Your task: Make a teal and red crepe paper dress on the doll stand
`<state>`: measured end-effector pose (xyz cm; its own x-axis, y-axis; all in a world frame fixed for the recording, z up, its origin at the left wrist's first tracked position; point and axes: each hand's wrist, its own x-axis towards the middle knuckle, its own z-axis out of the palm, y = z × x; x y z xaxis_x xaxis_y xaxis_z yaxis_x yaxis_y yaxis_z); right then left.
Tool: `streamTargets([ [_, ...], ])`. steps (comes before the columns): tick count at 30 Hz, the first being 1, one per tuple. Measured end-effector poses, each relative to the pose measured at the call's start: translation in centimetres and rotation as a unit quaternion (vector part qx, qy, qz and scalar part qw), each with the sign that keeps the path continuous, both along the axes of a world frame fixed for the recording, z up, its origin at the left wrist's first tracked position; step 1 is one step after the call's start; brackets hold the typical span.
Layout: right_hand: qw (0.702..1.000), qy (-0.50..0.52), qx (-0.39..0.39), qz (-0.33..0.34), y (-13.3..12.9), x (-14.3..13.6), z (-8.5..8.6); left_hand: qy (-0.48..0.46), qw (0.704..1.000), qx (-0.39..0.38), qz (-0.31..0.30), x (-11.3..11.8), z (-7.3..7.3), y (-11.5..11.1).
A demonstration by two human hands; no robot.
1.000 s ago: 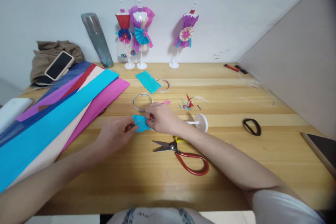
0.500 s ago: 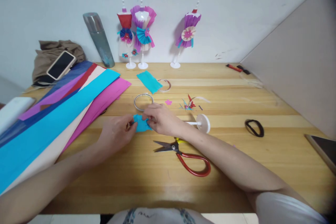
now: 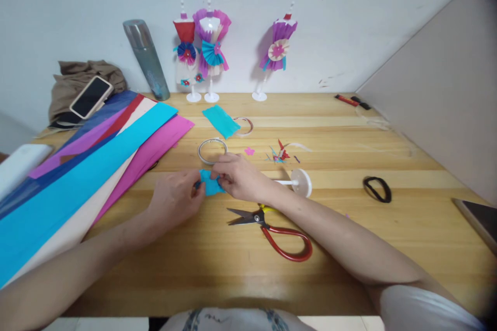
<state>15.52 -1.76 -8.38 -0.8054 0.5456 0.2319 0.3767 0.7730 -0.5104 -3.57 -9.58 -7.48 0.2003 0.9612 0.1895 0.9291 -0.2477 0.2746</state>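
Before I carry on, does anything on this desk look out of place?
Mainly the white stand: it lies on its side near the scissors, while three dressed forms stand upright. Scraps litter the middle too.

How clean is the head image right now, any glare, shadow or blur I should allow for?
Head view: pale glare on the wooden table near its front edge; soft shadows behind the dress forms; right corners darkened; wide-angle stretch toward the edges; scissors fairly clear, fingertip detail soft.
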Motion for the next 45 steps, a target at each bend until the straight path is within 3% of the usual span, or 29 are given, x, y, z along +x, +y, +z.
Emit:
streamTargets([
  [5,1.000,0.002,0.001,0.006,0.1,0.0,-0.1,0.030,0.999,0.035,-0.029,-0.2,-0.3,-0.4],
  [9,1.000,-0.002,-0.002,0.005,0.1,0.0,0.0,0.017,0.999,0.037,-0.008,-0.1,-0.4,0.0],
  [21,0.999,0.033,-0.018,0.002,0.1,0.0,0.1,0.051,0.996,-0.046,0.064,0.4,0.1,0.7],
  [34,1.000,-0.026,-0.004,0.015,0.0,0.3,0.6,0.069,0.991,-0.086,0.079,0.3,0.8,0.7],
  [45,0.995,0.064,-0.067,0.040,0.8,0.6,0.3,0.057,0.991,-0.096,0.075,0.3,1.2,0.7],
])
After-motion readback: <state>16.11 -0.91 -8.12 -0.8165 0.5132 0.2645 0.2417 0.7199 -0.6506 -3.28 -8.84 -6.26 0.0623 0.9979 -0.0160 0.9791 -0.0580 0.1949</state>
